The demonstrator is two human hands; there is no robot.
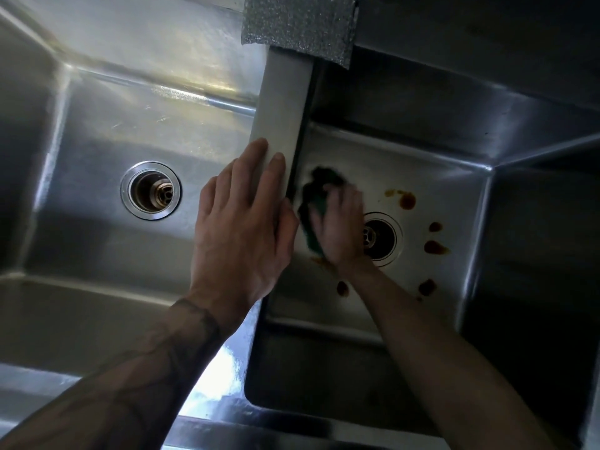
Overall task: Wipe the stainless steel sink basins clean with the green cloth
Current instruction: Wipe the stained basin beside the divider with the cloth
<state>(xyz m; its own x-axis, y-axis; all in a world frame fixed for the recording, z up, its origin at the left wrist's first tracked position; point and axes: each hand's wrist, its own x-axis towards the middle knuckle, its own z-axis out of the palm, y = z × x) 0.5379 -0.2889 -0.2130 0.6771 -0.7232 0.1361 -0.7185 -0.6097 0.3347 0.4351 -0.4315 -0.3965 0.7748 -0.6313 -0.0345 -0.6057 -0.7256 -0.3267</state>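
- A double stainless steel sink is seen from above, with a left basin [97,125] and a right basin [438,177] separated by a flat steel divider [285,108].
- The left hand [240,228] is laid palm down on the near part of the divider. Its fingers are straight and slightly spread, and nothing is gripped by it. Dark tattoo markings are seen on the left forearm [181,336].
- The right hand [341,228] is lowered into the right basin and is placed on top of the green cloth [319,181].
- The green cloth is bunched on the floor of the right basin, close against the divider wall and just left of the right drain [383,238]. Part of it is covered by the right hand.
- The right hand and the cloth are blurred, so it cannot be told whether the fingers are curled round the cloth or pressed flat on it.
- Brown stains are scattered on the floor of the right basin around the drain: a large one [407,200] beyond the drain, two [435,246] to its right, and others [427,287] nearer the front wall, one of them [342,289] beside the right wrist.
- The left drain [151,190] is seen open in the middle of the left basin floor, well apart from both hands.
- A grey textured pad [298,24] is draped over the far end of the divider.
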